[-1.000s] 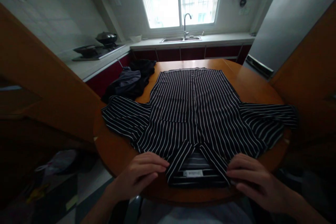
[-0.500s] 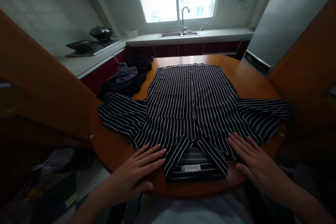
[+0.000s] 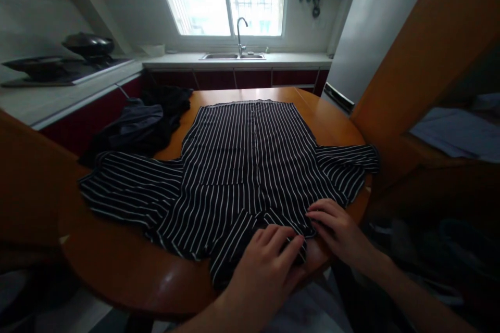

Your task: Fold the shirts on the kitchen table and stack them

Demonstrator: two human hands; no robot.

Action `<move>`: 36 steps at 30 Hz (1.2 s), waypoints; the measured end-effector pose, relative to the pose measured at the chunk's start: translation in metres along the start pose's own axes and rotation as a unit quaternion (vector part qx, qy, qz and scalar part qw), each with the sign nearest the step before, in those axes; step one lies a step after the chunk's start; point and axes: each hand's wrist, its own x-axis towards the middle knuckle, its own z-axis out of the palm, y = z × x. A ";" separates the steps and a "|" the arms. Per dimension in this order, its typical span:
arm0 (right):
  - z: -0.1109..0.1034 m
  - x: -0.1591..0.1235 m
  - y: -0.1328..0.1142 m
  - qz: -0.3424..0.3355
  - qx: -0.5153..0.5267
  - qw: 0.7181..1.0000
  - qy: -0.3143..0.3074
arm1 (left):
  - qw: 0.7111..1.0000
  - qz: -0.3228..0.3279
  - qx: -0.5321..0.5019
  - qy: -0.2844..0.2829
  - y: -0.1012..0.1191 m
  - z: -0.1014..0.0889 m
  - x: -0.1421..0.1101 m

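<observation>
A black shirt [image 3: 230,161] with white stripes lies spread on the round wooden table [image 3: 164,276], collar towards me and sleeves out to both sides. My left hand [image 3: 269,260] rests over the collar [image 3: 228,250], its fingers bent around the cloth; the collar's label and inner side are hidden behind it. To the right of the collar, my right hand [image 3: 339,229] touches the shirt's shoulder. Its fingers are slightly bent and apart, with no fold visibly gripped.
Dark crumpled clothing [image 3: 136,119] lies at the table's far left. Beyond are a counter with a sink [image 3: 234,56], a stove with a pan [image 3: 88,46], and a fridge [image 3: 351,36] at the right. White cloth [image 3: 461,130] sits on a shelf on the right.
My left hand has moved right, from beside the collar onto it, and its fingers have bent. The right hand has come closer to the collar. The view has turned right.
</observation>
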 end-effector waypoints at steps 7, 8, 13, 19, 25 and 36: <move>-0.005 -0.004 0.004 0.000 0.028 1.000 -0.012 | 0.997 -0.052 -0.029 0.045 0.005 0.031 0.007; -0.004 -0.005 0.005 -0.001 0.028 1.000 -0.010 | 0.995 -0.048 -0.048 0.070 0.003 0.031 0.004; -0.001 -0.006 0.007 -0.002 0.021 1.000 0.003 | 0.980 -0.038 -0.135 0.144 -0.004 0.026 -0.005; -0.003 -0.010 0.000 -0.075 0.004 0.997 0.015 | 0.978 -0.033 -0.147 0.146 -0.003 0.024 -0.005; 0.007 -0.009 -0.005 -0.127 0.006 0.992 -0.026 | 0.981 -0.028 -0.132 0.138 -0.005 0.027 -0.008; -0.024 -0.003 -0.001 -0.100 0.029 0.993 -0.048 | 0.999 0.015 -0.021 -0.045 -0.002 0.021 -0.004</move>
